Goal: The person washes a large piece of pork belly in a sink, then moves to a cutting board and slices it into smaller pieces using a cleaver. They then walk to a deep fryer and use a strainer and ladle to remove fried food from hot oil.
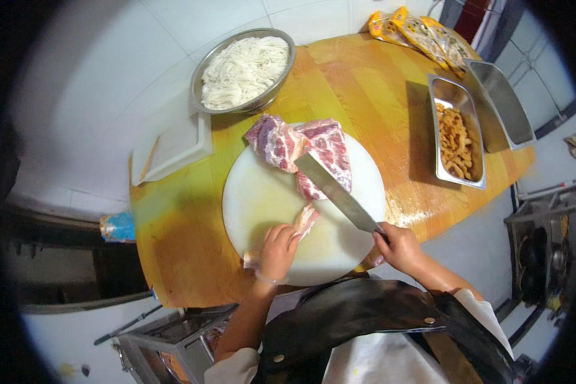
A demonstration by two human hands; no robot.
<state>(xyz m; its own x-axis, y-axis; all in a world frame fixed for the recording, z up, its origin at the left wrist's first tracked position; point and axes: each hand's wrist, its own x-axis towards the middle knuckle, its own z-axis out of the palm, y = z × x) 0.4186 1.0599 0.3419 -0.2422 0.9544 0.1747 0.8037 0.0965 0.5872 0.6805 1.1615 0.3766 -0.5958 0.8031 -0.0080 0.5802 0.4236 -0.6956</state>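
Note:
My right hand (399, 249) grips the handle of a broad-bladed cleaver (338, 194). Its blade points up and to the left, over the round white cutting board (259, 192) and across part of the raw meat. My left hand (277, 252) rests on a narrow strip of raw meat (306, 220) at the board's near left; its fingers cover part of the strip. Another pale piece of meat (251, 259) shows beside that hand at the board's edge. Two large marbled slabs, the left slab (276, 141) and the right slab (327, 149), lie at the board's far side.
A metal bowl of white noodles (245, 72) stands at the back. Left of it is a white plastic tray (173, 149). A steel pan (480, 168) holding browned fried strips (453, 141), another steel pan (501, 105) and yellow-edged packets (422, 38) stand at the right.

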